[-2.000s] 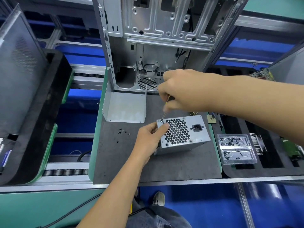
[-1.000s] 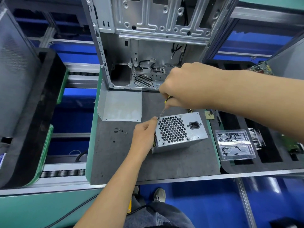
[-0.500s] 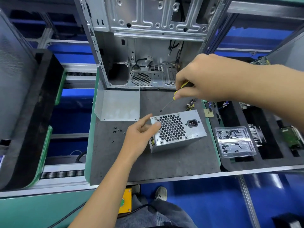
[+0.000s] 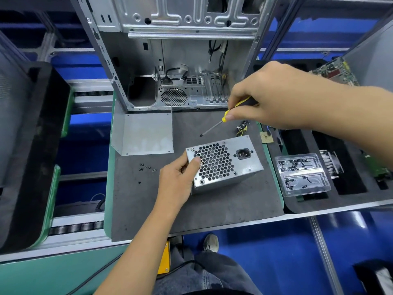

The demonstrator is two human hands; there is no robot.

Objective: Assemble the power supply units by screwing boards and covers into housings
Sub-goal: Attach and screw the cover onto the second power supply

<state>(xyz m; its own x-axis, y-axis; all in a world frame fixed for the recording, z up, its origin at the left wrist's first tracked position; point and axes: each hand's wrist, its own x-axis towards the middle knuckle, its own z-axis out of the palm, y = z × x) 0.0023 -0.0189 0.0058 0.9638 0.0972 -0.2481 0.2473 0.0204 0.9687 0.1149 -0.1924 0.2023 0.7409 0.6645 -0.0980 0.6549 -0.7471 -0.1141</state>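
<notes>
A silver power supply unit with a honeycomb fan grille and a power socket lies on the grey mat. My left hand grips its left end, thumb on the grille. My right hand holds a yellow-and-black screwdriver above and behind the unit, tip pointing down-left and clear of the metal. A screw sits in the unit's top-left corner. A bent silver cover plate lies on the mat to the left. Several small black screws are scattered near it.
An open computer case stands upright at the back of the mat. A clear plastic tray with screws sits to the right on black foam, beside circuit boards. A black foam-lined bin is at the left.
My right hand lifted the screwdriver off the unit's top-left corner and drew it back to the right. My left hand shifted from steadying that corner to gripping the unit's left end.
</notes>
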